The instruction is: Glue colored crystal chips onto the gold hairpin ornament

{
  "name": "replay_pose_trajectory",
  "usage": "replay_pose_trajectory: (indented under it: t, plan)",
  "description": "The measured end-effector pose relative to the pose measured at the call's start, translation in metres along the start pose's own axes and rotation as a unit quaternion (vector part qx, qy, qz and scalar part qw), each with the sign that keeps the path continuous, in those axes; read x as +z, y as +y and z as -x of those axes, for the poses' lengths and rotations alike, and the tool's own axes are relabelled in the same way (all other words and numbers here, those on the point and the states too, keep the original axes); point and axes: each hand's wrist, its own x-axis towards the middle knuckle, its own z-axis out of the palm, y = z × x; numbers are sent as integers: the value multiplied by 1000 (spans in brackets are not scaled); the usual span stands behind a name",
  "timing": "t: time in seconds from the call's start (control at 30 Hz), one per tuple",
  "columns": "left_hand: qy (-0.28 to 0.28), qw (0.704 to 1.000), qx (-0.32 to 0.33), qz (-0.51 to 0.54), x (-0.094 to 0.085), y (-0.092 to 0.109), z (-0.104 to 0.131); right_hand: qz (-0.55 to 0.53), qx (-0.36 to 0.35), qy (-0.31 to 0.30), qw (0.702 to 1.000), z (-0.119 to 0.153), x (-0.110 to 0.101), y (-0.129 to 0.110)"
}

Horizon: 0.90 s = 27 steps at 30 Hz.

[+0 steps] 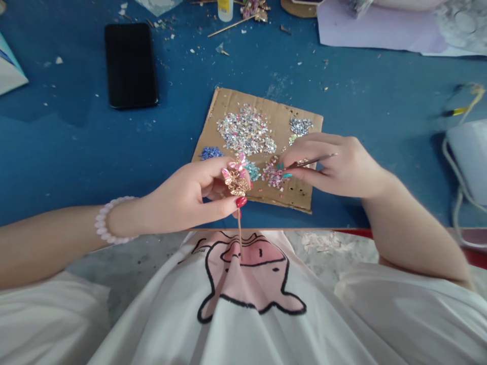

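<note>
Between the thumb and fingers of my left hand (pixel 205 195) is a gold and pink butterfly ornament (pixel 236 177) on a thin stick that points down toward my shirt. My right hand (pixel 333 165) pinches a slim metal tool, probably tweezers (pixel 312 161), with its tip at a pile of pink gems (pixel 274 175). Both hands are over a cardboard piece (pixel 291 195). On it lie a large pile of silvery gems (pixel 243 126), blue gems (pixel 211 152), teal gems (pixel 252 171) and grey-blue gems (pixel 300 125). My right fingers partly cover the cardboard.
A black phone (pixel 131 66) lies on the blue table (pixel 182 126) at the upper left. Along the far edge are a glue bottle (pixel 225 9), another stick ornament (pixel 255 10) and purple sheets (pixel 353 28). A pale blue-grey object (pixel 470 157) with a cord sits at the right.
</note>
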Motion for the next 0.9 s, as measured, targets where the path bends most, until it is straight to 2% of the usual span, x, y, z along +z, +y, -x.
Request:
replay_pose_trajectory:
  t: [0.13, 0.37, 0.53, 0.77, 0.9]
  plan:
    - [-1, 1000, -2, 5, 0, -1, 0, 14, -21, 2, 1000, -1, 1, 0]
    - [-4, 1000, -11, 5, -1, -3, 1, 15, -7, -10, 1000, 1, 0, -1]
    - [-5, 1000, -7, 4, -1, -3, 1, 17, -32, 1, 999, 1, 0, -1]
    - [-10, 1000, -3, 7, -1, -5, 2, 4, 5, -20, 1000, 1, 3, -1]
    - [-11, 1000, -1, 13, -1, -6, 2, 7, -11, -6, 1000, 1, 3, -1]
